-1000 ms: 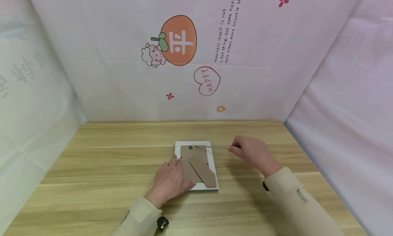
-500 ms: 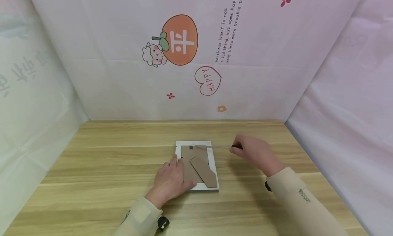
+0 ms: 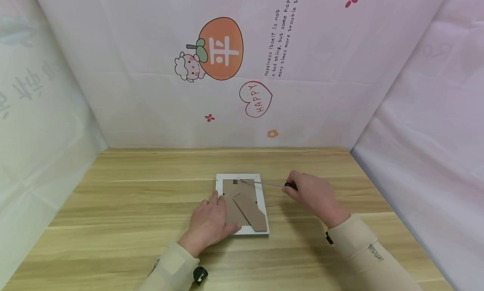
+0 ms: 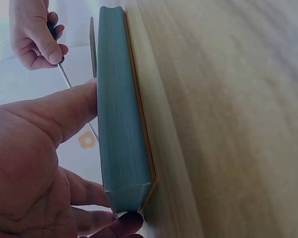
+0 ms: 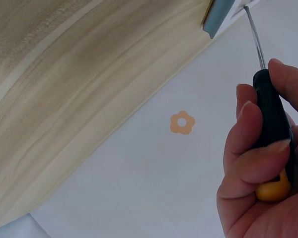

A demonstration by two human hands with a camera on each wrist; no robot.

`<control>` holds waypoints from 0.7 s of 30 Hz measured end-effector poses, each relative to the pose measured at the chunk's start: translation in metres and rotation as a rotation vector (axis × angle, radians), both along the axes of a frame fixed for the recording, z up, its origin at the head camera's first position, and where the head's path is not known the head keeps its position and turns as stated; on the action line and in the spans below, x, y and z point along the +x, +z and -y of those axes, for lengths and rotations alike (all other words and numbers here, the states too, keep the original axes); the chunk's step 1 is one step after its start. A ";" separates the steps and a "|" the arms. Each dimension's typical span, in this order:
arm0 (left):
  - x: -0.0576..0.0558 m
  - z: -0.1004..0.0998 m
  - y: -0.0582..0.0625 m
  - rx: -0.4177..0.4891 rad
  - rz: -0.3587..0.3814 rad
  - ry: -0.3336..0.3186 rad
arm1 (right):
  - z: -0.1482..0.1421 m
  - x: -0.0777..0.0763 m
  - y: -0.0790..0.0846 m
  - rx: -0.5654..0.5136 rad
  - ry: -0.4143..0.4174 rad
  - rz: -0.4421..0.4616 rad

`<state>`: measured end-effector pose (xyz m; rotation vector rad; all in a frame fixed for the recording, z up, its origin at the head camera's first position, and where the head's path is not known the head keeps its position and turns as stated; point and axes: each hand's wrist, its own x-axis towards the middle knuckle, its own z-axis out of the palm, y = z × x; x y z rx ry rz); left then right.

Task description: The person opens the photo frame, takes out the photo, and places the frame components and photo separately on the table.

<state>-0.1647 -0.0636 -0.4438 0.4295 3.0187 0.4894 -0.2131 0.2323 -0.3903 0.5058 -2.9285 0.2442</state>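
Observation:
A picture frame (image 3: pixel 245 229) lies face down on the wooden table, showing its white back border, brown backing board (image 3: pixel 247 190) and slanted stand leg (image 3: pixel 251 213). Its side edge is blue-green in the left wrist view. My left hand (image 3: pixel 208 221) holds the frame's near left corner, thumb on the back and fingers along the left edge. To the right of the frame, my right hand (image 3: pixel 311 194) grips a screwdriver (image 5: pixel 270 109) by its dark handle with a yellow end. The thin shaft (image 3: pixel 270 183) crosses the border, and its tip touches the far part of the board, beside a small dark hanger (image 3: pixel 235 181).
Small dark tabs (image 3: pixel 256 202) sit along the board's edges. The wooden table (image 3: pixel 132 198) extends around the frame. A white printed sheet (image 3: pixel 151 114) stands behind it, with white sheets on both sides.
The screwdriver's handle has dropped slightly toward the near side with my right hand, tilting the shaft. Its tip stays at about the same spot. My left hand and the frame have not moved.

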 end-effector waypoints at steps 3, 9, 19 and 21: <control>0.000 0.000 0.000 0.001 -0.002 -0.001 | 0.001 -0.001 -0.001 0.002 -0.006 -0.003; -0.001 0.001 -0.001 -0.003 0.002 -0.001 | -0.002 -0.004 -0.002 0.013 -0.020 0.009; 0.000 0.001 -0.001 -0.002 0.001 0.001 | -0.014 -0.026 0.002 -0.038 -0.014 0.164; 0.000 0.001 -0.001 -0.001 0.000 0.000 | -0.016 -0.032 0.004 -0.051 -0.005 0.199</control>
